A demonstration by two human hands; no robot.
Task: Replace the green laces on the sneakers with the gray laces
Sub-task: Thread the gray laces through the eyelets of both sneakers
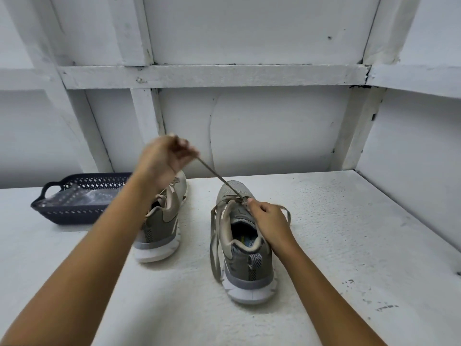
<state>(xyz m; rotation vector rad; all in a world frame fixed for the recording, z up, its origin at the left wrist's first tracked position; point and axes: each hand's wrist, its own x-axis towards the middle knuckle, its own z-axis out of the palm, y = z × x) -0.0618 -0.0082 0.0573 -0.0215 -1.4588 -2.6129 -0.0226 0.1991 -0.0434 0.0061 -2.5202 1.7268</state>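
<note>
Two grey-green sneakers stand heel-toward-me on a white surface: the left sneaker (162, 221) and the right sneaker (243, 245). My left hand (163, 161) is raised above the left sneaker, pinching one end of an olive-grey lace (216, 176) that runs taut down to the right sneaker's front eyelets. My right hand (268, 218) rests on the right sneaker's upper, fingers closed at the eyelets where the lace passes. The lace's other end hangs loose down the shoe's left side to the surface, and a loop shows behind my right hand.
A dark blue perforated basket (74, 216) with a crumpled clear plastic bag inside sits at the left, behind my left forearm. White panelled walls close off the back and the right side of the white table (349, 233).
</note>
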